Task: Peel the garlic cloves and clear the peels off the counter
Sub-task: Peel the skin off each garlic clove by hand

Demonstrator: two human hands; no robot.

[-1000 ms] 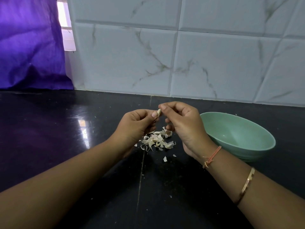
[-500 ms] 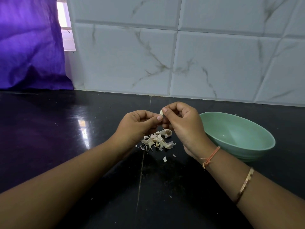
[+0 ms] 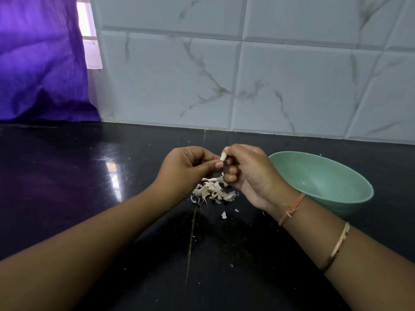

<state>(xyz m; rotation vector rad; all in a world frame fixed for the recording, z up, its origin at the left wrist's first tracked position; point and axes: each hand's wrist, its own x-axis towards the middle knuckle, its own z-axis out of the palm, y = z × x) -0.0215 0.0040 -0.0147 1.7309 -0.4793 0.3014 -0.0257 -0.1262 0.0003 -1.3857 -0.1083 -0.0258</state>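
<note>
Black worktop (image 3: 67,187) carries peels (image 3: 213,191). Left hand (image 3: 186,169) and right hand (image 3: 249,173), fingers curled, jointly pinch a largely hidden garlic clove (image 3: 223,156).

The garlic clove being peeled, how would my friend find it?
Start at the shiny black stone counter below the white marbled wall tiles. Over its middle the left hand and right hand meet, pinching a small pale garlic clove. Unlike the cream papery peels heaped beneath, it is held in the air.
</note>
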